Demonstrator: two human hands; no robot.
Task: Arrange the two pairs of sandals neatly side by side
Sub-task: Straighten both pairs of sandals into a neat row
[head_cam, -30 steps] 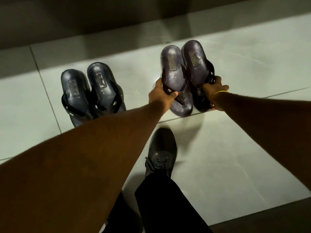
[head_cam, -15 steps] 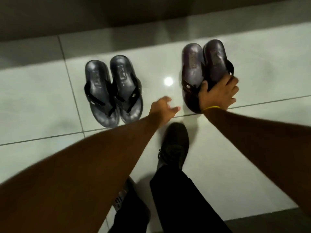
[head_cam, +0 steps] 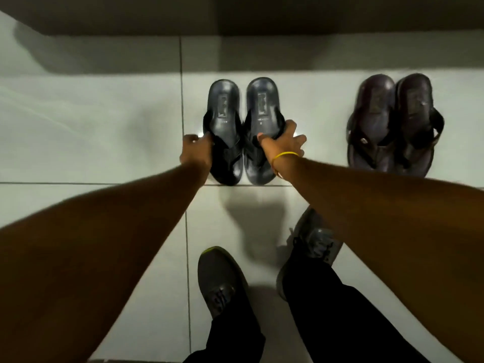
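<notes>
A black pair of sandals (head_cam: 243, 119) stands side by side on the white tiled floor, heels away from me, toes at a tile joint. My left hand (head_cam: 196, 150) grips the outer left edge of the left black sandal. My right hand (head_cam: 281, 144), with a yellow band at the wrist, rests on the strap of the right black sandal, fingers spread over it. A dark purple-brown pair of sandals (head_cam: 390, 121) stands together to the right, about a sandal's width from the black pair, with no hand on it.
My two feet in dark sneakers (head_cam: 222, 281) and black trousers stand on the tiles (head_cam: 104, 142) just behind the sandals. A dark wall base (head_cam: 235, 14) runs along the far side, casting a shadow on the floor.
Both hands left the purple-brown pair and moved left onto the black pair. My view has shifted left, so the purple-brown pair now sits at the right.
</notes>
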